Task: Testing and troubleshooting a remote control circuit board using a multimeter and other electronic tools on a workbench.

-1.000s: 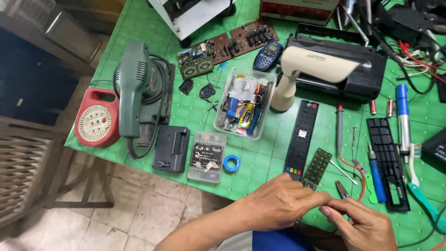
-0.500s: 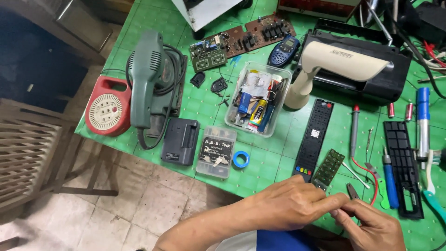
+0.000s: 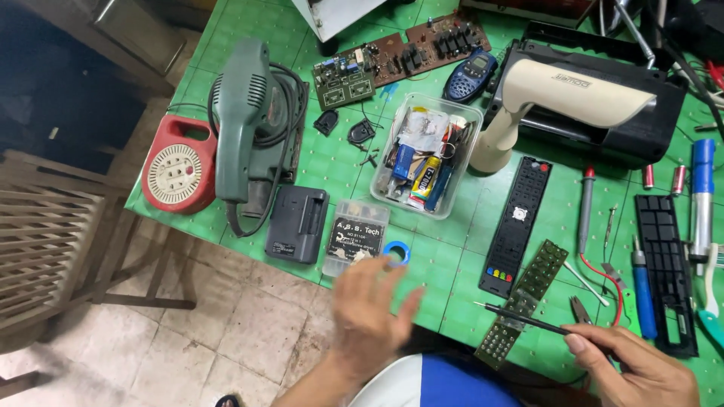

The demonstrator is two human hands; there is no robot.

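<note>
Since half a second ago the two hands have come apart: the left hand (image 3: 375,307), which lay closed together with the right over something small, is lifted and blurred, fingers spread and palm empty, gripping nothing. Its fingertips hover just below a small blue roll of tape (image 3: 395,252) and a clear little plastic parts box with a dark label (image 3: 355,236).

At the lower edge of the green cutting mat (image 3: 445,279), the right hand (image 3: 641,371) pinches the rear end of a thin black probe-like tool (image 3: 528,319) between thumb and fingers. From that grip the shaft runs up and to the left, its metal tip pointing toward the left hand. Crossing beneath the shaft lies a narrow green circuit board dotted with contact pads (image 3: 524,303), tilted on the mat. Just above the board rests a long black remote-control front with coloured buttons (image 3: 516,226). Beyond the grip, further up the mat, a red-tipped grey test probe (image 3: 586,211) lies, and to its right side a blue-handled screwdriver (image 3: 642,290) rests beside a black empty remote shell (image 3: 664,271).
</note>
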